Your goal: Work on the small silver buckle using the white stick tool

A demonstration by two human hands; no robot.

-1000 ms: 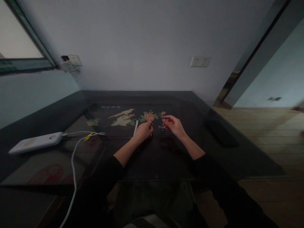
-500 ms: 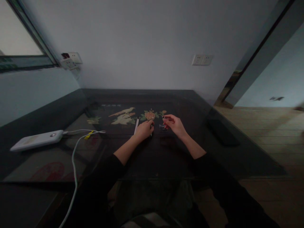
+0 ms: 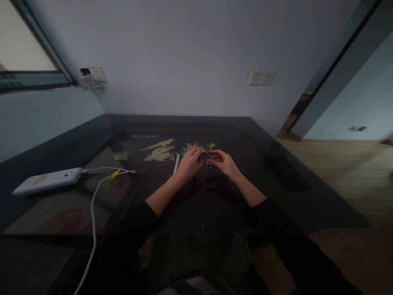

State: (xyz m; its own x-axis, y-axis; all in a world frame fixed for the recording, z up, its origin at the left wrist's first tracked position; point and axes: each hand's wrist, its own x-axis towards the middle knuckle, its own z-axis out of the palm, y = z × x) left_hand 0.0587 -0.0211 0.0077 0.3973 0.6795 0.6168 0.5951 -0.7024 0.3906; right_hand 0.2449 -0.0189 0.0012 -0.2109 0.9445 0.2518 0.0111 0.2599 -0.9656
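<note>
My right hand [image 3: 225, 164] pinches a small dark piece [image 3: 209, 155] between thumb and fingertips, just above the table. My left hand [image 3: 188, 164] faces it from the left, thumb and index finger apart. Its index fingertip is close to the small piece; whether they touch I cannot tell. Several small shiny metallic pieces [image 3: 209, 166] lie beneath the fingertips, partly covered by the right hand. Beside my left hand lies a slim white stick with a dark tip [image 3: 177, 162], its lower end behind the hand.
The dark table [image 3: 202, 205] bears a flower-and-bird picture [image 3: 159, 150]. A white power bank [image 3: 49, 181] with a white cable [image 3: 94, 209] and yellow tag [image 3: 114, 174] lies at left. A dark flat object [image 3: 287, 172] lies at right. Wall sockets [image 3: 262, 78] sit behind.
My left hand has moved right and slightly up, its fingers spreading toward the right hand. My right hand has stayed nearly in place, still pinching the small dark piece.
</note>
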